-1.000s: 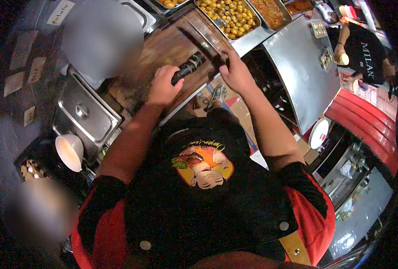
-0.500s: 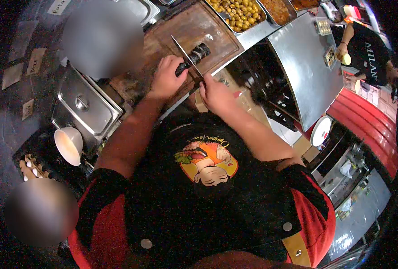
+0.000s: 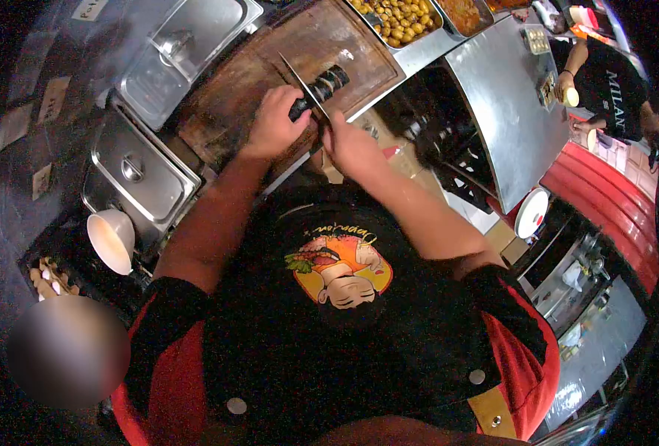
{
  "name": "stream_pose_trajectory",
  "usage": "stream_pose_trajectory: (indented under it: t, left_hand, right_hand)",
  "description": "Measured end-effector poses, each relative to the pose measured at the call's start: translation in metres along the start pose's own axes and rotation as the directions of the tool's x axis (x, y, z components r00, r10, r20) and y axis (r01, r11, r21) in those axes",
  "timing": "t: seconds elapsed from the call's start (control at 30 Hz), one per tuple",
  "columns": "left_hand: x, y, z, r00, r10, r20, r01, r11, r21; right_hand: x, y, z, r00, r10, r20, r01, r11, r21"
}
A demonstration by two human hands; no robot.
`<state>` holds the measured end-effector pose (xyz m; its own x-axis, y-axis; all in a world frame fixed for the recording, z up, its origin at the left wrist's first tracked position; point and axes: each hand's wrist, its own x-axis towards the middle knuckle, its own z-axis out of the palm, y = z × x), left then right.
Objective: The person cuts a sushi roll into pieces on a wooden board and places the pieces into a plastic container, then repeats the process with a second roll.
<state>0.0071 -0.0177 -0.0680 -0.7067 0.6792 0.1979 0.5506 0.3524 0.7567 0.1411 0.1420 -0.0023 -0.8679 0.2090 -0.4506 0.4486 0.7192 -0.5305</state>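
A dark seaweed-wrapped roll (image 3: 332, 81) lies on the worn brown cutting board (image 3: 225, 89), with several cut lines along its far part. My left hand (image 3: 276, 123) is closed over the near end, fingertips curled against it. In my right hand (image 3: 348, 145) is the handle of a kitchen knife (image 3: 297, 77). Its blade stands across the roll just beside my left fingertips, the tip pointing up and left. My right fingers hide most of the handle. How deep the edge sits in the roll is hard to tell.
Beyond the board are trays of small yellow-brown round food (image 3: 401, 21) and orange-brown food (image 3: 465, 13). Lidded steel pans (image 3: 140, 167) and a white bowl (image 3: 112, 241) stand at left. At right, a co-worker (image 3: 612, 93) works by a steel counter (image 3: 504, 111).
The knife and my right hand have shifted slightly left. The view has moved a little, and a blurred patch at upper left is gone, showing a steel pan there.
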Motion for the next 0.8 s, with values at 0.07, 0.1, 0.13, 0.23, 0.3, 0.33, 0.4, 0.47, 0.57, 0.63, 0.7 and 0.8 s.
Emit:
stream_pose_trajectory:
  t: [0.07, 0.1, 0.13, 0.23, 0.3, 0.33, 0.4, 0.47, 0.57, 0.63, 0.7, 0.8]
  left_hand:
    - [0.002, 0.0, 0.0, 1.0, 0.02, 0.002, -0.02, 1.0, -0.006]
    - [0.003, 0.001, -0.002, 1.0, 0.03, 0.002, -0.03, 0.999, -0.011]
    - [0.004, 0.002, -0.003, 0.999, 0.039, 0.002, -0.039, 0.999, -0.015]
    - [0.003, 0.0, -0.002, 0.999, 0.039, 0.014, -0.039, 0.999, -0.007]
    - [0.001, -0.004, 0.0, 0.999, 0.039, 0.017, -0.038, 0.999, -0.021]
    - [0.002, -0.005, 0.001, 0.999, 0.035, 0.018, -0.035, 0.999, -0.029]
    - [0.0, -0.002, 0.004, 0.999, 0.043, -0.003, -0.043, 0.999, -0.019]
    - [0.003, -0.001, 0.006, 0.998, 0.06, -0.025, -0.06, 0.998, -0.006]
    - [0.001, -0.002, 0.007, 0.998, 0.05, -0.033, -0.049, 0.998, 0.039]
    - [0.003, 0.0, 0.004, 1.0, 0.017, -0.003, -0.017, 0.997, 0.075]
    - [0.002, 0.005, 0.003, 1.0, 0.026, -0.008, -0.026, 0.996, 0.087]
    - [0.001, 0.003, 0.006, 1.0, 0.022, -0.012, -0.021, 0.995, 0.1]
  right_hand:
    - [0.03, -0.004, 0.008, 0.997, -0.068, -0.036, 0.068, 0.998, -0.001]
    - [0.033, -0.006, 0.008, 0.997, -0.067, -0.038, 0.067, 0.998, 0.001]
    - [0.035, -0.006, 0.007, 0.995, -0.082, -0.059, 0.083, 0.996, 0.013]
    - [0.01, 0.0, 0.003, 0.998, -0.058, -0.038, 0.059, 0.998, 0.035]
    - [-0.018, 0.006, -0.001, 1.0, -0.017, 0.004, 0.016, 0.999, 0.036]
    - [-0.028, 0.01, -0.002, 0.997, 0.041, 0.062, -0.04, 0.999, -0.017]
    - [-0.034, 0.014, -0.001, 0.987, 0.111, 0.118, -0.104, 0.992, -0.065]
    - [-0.018, 0.012, 0.004, 1.0, -0.007, -0.017, 0.008, 0.998, 0.058]
    - [0.029, -0.003, 0.011, 1.0, -0.009, -0.005, 0.009, 0.999, 0.054]
    - [0.034, -0.005, 0.013, 0.999, -0.033, -0.033, 0.033, 0.999, 0.018]
    - [0.021, 0.001, 0.012, 1.0, -0.014, 0.007, 0.014, 0.998, 0.055]
    - [-0.015, 0.029, 0.023, 0.999, -0.036, -0.006, 0.036, 0.998, 0.047]
